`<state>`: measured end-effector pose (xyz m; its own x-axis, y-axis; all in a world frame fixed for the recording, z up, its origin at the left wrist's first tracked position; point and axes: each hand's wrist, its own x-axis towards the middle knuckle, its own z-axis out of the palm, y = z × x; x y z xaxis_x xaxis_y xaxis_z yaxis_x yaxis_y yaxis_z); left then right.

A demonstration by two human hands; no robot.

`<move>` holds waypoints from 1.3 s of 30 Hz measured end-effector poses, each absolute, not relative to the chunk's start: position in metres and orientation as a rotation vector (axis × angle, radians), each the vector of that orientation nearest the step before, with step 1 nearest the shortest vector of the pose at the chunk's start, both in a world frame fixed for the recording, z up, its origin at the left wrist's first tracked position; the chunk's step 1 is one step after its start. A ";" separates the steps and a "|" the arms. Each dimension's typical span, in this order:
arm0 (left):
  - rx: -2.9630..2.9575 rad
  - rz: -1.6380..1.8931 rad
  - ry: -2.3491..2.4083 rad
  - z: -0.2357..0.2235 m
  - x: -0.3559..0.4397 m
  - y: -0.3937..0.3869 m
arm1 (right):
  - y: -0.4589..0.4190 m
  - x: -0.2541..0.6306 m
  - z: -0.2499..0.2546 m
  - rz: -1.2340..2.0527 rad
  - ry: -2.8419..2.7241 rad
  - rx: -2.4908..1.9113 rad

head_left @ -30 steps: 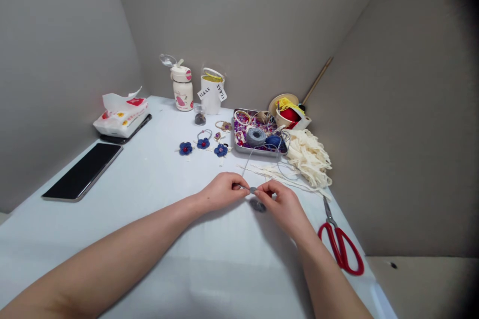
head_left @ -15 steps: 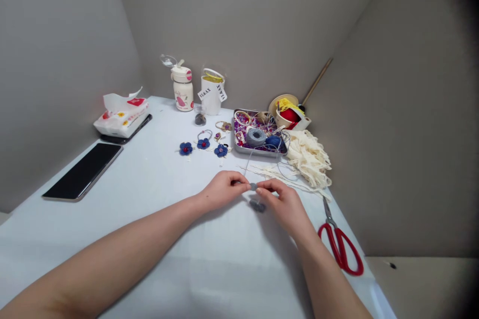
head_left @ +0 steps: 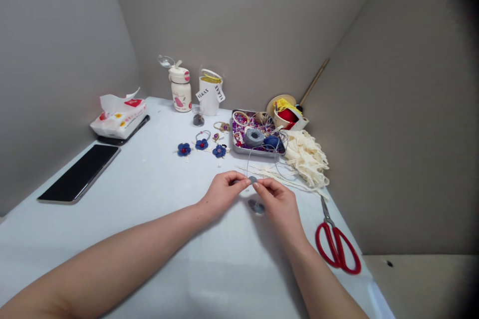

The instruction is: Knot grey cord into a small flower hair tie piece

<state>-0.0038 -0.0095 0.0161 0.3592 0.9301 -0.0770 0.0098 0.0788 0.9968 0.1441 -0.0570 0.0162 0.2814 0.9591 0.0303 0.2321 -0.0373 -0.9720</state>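
A small grey piece of yarn work (head_left: 252, 179) is pinched between my two hands above the table. My left hand (head_left: 225, 190) grips its left edge between thumb and fingertips. From the other side, my right hand (head_left: 277, 203) pinches its right edge. Just below hangs or lies a second grey piece (head_left: 256, 206), blurred, beside my right fingers; whether it joins the first I cannot tell. A thin grey strand runs up from my fingers toward the grey yarn ball (head_left: 254, 137) in the metal tray (head_left: 258, 151). The undersides of my fingers are hidden.
Red-handled scissors (head_left: 338, 246) lie right of my right forearm. Behind them is a heap of cream lace (head_left: 307, 157). Blue flower pieces (head_left: 201, 144) sit left of the tray. A phone (head_left: 79, 174), tissue pack (head_left: 119, 118) and bottle (head_left: 181, 90) stand farther left and back.
Both hands keep their pinch on the grey piece, which has turned slightly and shows more of its round face. The whole view has shifted a little.
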 end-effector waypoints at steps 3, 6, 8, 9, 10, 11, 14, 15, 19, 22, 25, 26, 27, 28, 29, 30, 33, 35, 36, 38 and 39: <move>1.341 0.864 0.970 0.015 -0.004 -0.009 | -0.057 0.148 0.020 0.852 -1.216 -1.528; 1.410 0.829 0.975 0.013 -0.005 -0.008 | -0.056 0.152 0.023 0.799 -1.291 -1.555; 1.471 0.800 0.979 0.012 -0.006 -0.006 | -0.056 0.155 0.024 0.780 -1.338 -1.575; 1.500 0.787 0.979 0.011 -0.007 -0.005 | -0.055 0.156 0.024 0.772 -1.363 -1.584; 1.526 0.773 0.978 0.010 -0.008 -0.004 | -0.055 0.157 0.024 0.762 -1.389 -1.594; 1.549 0.760 0.975 0.010 -0.009 -0.003 | -0.055 0.158 0.024 0.751 -1.417 -1.604; 1.603 0.704 0.983 0.007 -0.011 0.001 | -0.055 0.160 0.021 0.705 -1.514 -1.630; 1.618 0.683 0.989 0.007 -0.011 0.002 | -0.055 0.161 0.020 0.689 -1.548 -1.640; 1.676 0.626 0.981 0.006 -0.013 0.004 | -0.056 0.163 0.021 0.622 -1.691 -1.675; 1.738 0.613 0.979 0.006 -0.014 0.005 | -0.056 0.163 0.022 0.578 -1.777 -1.702; 1.789 0.599 0.969 0.005 -0.016 0.006 | -0.056 0.164 0.022 0.558 -1.848 -1.704; 1.800 0.592 0.961 0.004 -0.016 0.006 | -0.056 0.164 0.022 0.555 -1.869 -1.700; 1.808 0.583 0.952 0.004 -0.016 0.007 | -0.056 0.164 0.021 0.552 -1.887 -1.695; 1.813 0.572 0.941 0.003 -0.017 0.007 | -0.056 0.164 0.021 0.550 -1.902 -1.693; 1.817 0.564 0.931 0.002 -0.017 0.008 | -0.057 0.165 0.021 0.549 -1.911 -1.692; 1.820 0.558 0.920 0.002 -0.017 0.008 | -0.057 0.165 0.021 0.549 -1.916 -1.692; 1.822 0.567 0.892 0.001 -0.017 0.008 | -0.058 0.164 0.023 0.564 -1.918 -1.692; 1.812 0.589 0.891 0.001 -0.017 0.008 | -0.058 0.164 0.025 0.583 -1.897 -1.693; 1.800 0.598 0.894 0.002 -0.017 0.007 | -0.058 0.164 0.025 0.593 -1.873 -1.690; 1.756 0.618 0.905 0.005 -0.017 0.007 | -0.057 0.165 0.026 0.619 -1.795 -1.672; 1.723 0.635 0.910 0.007 -0.016 0.006 | -0.057 0.165 0.026 0.636 -1.745 -1.656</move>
<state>-0.0160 0.0063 0.0073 0.5718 0.8203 -0.0143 0.2705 -0.1720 0.9472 0.1649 -0.0566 0.0261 0.0003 0.9926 0.1213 0.6818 0.0885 -0.7262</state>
